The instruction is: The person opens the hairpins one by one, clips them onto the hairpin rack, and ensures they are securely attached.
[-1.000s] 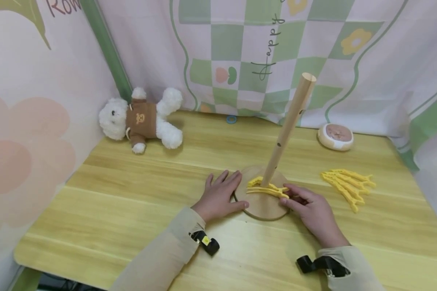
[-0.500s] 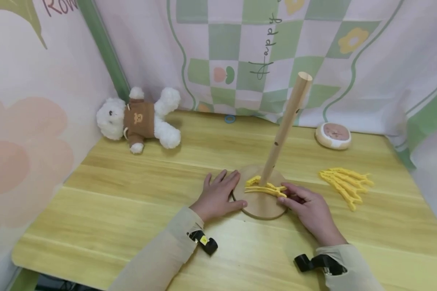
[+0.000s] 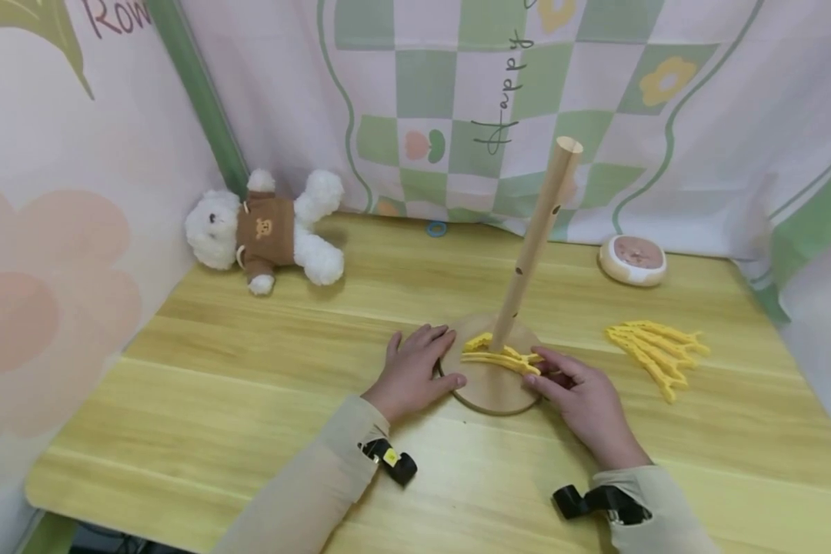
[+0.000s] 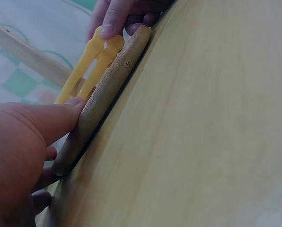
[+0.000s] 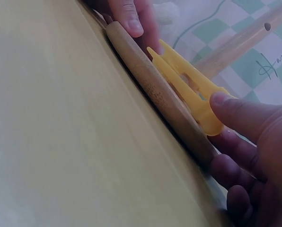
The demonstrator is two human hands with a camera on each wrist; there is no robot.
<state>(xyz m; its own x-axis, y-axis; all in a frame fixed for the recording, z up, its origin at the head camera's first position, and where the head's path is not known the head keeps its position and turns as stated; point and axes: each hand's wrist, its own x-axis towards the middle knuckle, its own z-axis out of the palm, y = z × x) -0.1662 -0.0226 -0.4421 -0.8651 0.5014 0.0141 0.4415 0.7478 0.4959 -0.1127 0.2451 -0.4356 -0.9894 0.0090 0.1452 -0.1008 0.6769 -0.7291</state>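
A wooden post with small holes rises, tilted, from a round wooden base on the table. Yellow plastic forked pieces lie on the base about the post's foot. My right hand pinches the near yellow piece by its right end, thumb on top, the other fingers beside the base's rim. On the left, my left hand rests against the base with fingers spread and mostly straight. Its thumb touches the upper rim; part of its fingers is hidden behind the base.
More yellow forked pieces lie fanned out to the right. A white plush toy in a brown shirt lies at the back left. At the back are a small blue ring and a rounded pink-and-white object, before a patterned curtain.
The post's top has shifted slightly left against the curtain. My right hand keeps its pinch on the yellow piece and has moved a little left. My left hand stays at the base.
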